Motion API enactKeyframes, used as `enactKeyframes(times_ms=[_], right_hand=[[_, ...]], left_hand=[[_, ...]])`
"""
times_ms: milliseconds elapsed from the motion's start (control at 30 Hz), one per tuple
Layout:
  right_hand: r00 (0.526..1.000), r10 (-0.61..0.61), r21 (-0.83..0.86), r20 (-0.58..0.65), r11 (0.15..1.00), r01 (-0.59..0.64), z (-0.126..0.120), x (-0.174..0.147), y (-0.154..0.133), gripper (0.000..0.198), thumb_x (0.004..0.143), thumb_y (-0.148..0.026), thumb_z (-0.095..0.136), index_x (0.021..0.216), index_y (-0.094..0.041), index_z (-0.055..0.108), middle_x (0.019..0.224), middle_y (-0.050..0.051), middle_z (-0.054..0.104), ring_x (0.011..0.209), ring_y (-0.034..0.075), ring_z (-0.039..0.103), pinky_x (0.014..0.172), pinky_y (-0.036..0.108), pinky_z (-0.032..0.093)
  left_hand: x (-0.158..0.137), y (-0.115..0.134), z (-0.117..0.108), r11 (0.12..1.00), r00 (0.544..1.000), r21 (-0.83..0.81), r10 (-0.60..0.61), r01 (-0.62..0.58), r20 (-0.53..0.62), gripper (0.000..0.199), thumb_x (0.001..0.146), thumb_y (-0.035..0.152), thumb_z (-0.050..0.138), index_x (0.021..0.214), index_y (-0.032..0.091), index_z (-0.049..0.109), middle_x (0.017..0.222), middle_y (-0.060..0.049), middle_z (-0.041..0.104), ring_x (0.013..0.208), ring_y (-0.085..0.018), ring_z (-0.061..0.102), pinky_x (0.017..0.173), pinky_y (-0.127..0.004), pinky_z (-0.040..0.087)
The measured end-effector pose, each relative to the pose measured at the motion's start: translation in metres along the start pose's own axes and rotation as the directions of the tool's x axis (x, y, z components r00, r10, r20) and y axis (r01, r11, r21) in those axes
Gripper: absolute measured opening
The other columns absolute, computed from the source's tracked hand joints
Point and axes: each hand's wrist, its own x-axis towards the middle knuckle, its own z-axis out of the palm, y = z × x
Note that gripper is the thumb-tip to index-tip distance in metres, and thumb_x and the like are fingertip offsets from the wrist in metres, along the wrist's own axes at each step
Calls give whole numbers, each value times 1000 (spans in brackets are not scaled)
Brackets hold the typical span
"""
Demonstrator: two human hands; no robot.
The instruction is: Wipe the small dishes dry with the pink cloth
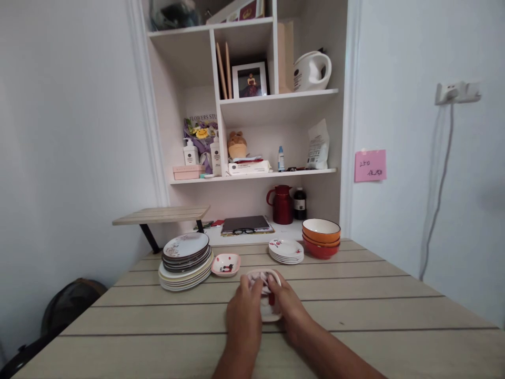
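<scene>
Both my hands meet at the middle of the wooden table [355, 310] around a small white dish [269, 313] with a red mark. My left hand [244, 310] grips its left side, fingers curled over the far rim. My right hand [286, 302] holds the right side. A pale crumpled cloth or tissue [263, 280] seems pressed into the dish under my fingertips; most of the dish is hidden by my hands.
A tall stack of plates [185, 260] stands at the left, a small pink dish [225, 264] beside it. Behind are a low stack of white saucers [286, 250] and stacked orange bowls [321, 238]. Shelves with a red jug [282, 204] and tablet [244, 223] rise at the back.
</scene>
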Motion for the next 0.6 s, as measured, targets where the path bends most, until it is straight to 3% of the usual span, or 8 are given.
enactKeyframes(times_ms=[100, 300, 433, 600], right_hand=[[1000, -13, 12, 6, 1000, 13, -1, 2, 3, 42, 64, -54, 73, 91, -23, 65, 76, 1, 69, 72, 21, 61, 64, 29, 45], [998, -65, -58, 2, 996, 65, -4, 6, 6, 43, 68, -54, 71, 95, -21, 66, 74, 0, 66, 62, 15, 52, 57, 26, 39], [996, -84, -15, 29, 996, 84, -2, 3, 2, 38, 67, -51, 72, 90, -21, 67, 73, 0, 65, 66, 17, 54, 60, 27, 40], [999, -21, 23, 38, 1000, 20, -1, -2, -3, 36, 66, -51, 74, 84, -22, 65, 71, -2, 65, 70, 18, 58, 69, 29, 44]], left_hand=[[2, 2, -2, 994, 999, 98, -40, 43, -34, 42, 96, 15, 35, 128, 35, 54, 113, -6, 56, 87, -19, 65, 68, -26, 49], [1, 6, 0, 982, 998, 188, 45, -35, -50, 40, 96, 15, 37, 125, 33, 56, 109, -7, 57, 89, -18, 63, 69, -25, 50], [-1, 0, 2, 992, 994, 75, 100, -104, 48, 37, 95, 17, 39, 120, 36, 60, 112, -5, 56, 88, -18, 63, 68, -25, 48], [-4, -3, 3, 981, 984, -151, 136, -119, 113, 35, 94, 18, 40, 113, 35, 64, 113, -1, 55, 92, -14, 60, 73, -22, 44]])
